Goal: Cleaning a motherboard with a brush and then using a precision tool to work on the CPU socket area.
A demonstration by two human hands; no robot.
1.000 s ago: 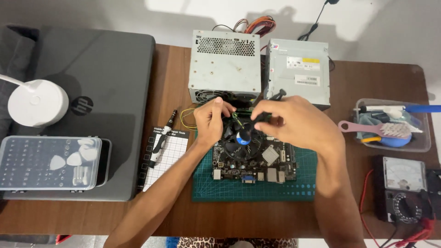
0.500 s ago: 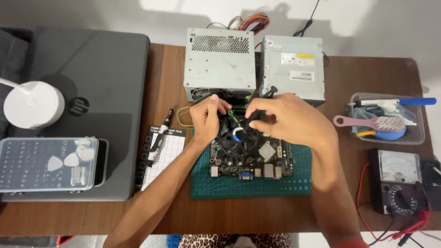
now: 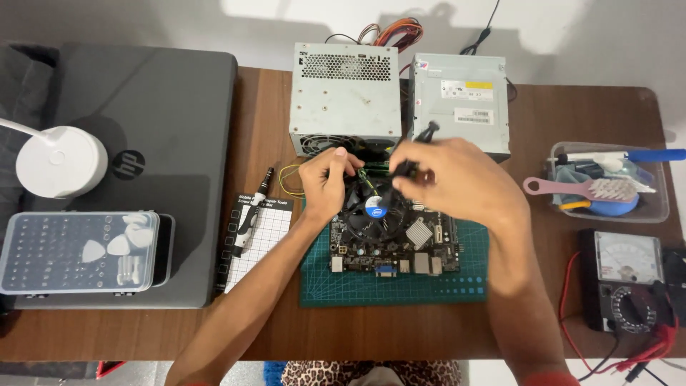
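Brown tabletop [image 3: 572,114], motherboard [image 3: 391,246] on the green mat [image 3: 400,289] mid-frame: left hand [image 3: 325,182] pinches the cooler fan's [image 3: 375,209] upper-left edge, right hand [image 3: 454,179] closed on a small black part [image 3: 409,168], looks like cooler fitting, careful alignment next.

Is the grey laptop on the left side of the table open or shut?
Shut. The grey laptop lies flat with its lid down, logo facing up; a clear plastic case and a white lamp base rest on it.

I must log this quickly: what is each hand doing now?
Left hand: fingers curled on the CPU cooler edge.
Right hand: pinching a small dark part; cannot tell what.
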